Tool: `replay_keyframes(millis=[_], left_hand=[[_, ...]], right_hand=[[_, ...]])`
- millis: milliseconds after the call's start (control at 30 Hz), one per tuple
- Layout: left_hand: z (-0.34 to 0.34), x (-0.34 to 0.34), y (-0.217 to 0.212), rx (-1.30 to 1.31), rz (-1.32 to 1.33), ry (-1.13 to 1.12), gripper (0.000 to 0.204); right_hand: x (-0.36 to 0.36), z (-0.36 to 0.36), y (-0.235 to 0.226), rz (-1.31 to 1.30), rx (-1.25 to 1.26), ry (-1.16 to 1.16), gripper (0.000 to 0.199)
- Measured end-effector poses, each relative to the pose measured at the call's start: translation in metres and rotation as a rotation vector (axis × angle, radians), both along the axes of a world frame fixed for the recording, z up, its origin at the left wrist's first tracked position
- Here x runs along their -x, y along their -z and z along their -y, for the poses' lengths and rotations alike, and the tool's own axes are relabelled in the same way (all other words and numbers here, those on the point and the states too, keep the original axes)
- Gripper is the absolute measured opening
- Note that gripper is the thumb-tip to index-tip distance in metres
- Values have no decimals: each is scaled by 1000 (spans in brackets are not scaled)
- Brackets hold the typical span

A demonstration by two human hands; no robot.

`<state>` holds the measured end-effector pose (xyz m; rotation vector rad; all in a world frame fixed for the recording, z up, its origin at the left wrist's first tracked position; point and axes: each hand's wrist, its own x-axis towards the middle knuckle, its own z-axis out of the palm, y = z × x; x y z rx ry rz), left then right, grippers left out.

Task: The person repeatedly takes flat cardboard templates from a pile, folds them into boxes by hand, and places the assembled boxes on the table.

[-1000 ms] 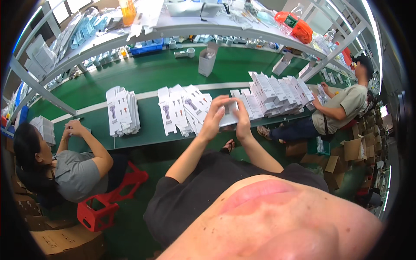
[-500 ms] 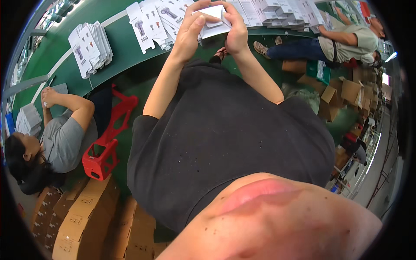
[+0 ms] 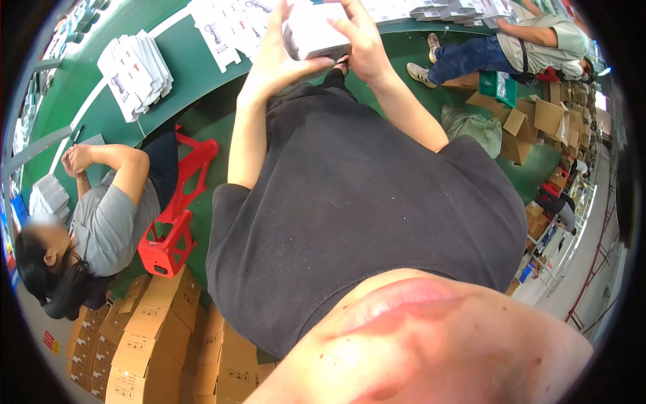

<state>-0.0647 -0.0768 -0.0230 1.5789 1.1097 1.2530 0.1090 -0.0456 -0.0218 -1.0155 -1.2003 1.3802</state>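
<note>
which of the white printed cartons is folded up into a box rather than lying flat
The white carton box held between the left hand and right hand. The white flat carton blanks lie stacked on the green table.

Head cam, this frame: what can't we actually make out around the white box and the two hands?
- White box: its top is cut off by the upper edge of the head view.
- Left hand: fingers run past the upper edge; grip on the far side is hidden by the box.
- Right hand: fingers lie over the box, covering that face.
- Stacks of white flat cartons on the green table: print too small to tell.
</note>
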Motion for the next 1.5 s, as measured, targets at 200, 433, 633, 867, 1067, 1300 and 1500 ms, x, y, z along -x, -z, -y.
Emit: replay_keyframes(millis=[200,433,633,867,1067,1300,1500], left_hand=[[-20,24,63,-230,-650,-140,89],[-50,86,173,133,-1051,-277,97],[6,96,217,49,-1259,-233,72],[35,97,138,-39,-741,-485,46],[33,67,22,-255,-473,-497,51],[25,80,-20,58,-92,-181,50],[17,67,-13,354,147,-87,51]], right_hand=[[-1,11,-13,802,-384,-60,43],[-100,-77,156,1351,-722,254,61],[-105,-78,171,1710,-178,185,68],[-66,-66,133,1882,-120,-20,78],[13,-58,45,1281,-797,-135,106],[39,-66,4,856,-1052,-275,134],[38,-15,1,1007,-794,-174,138]])
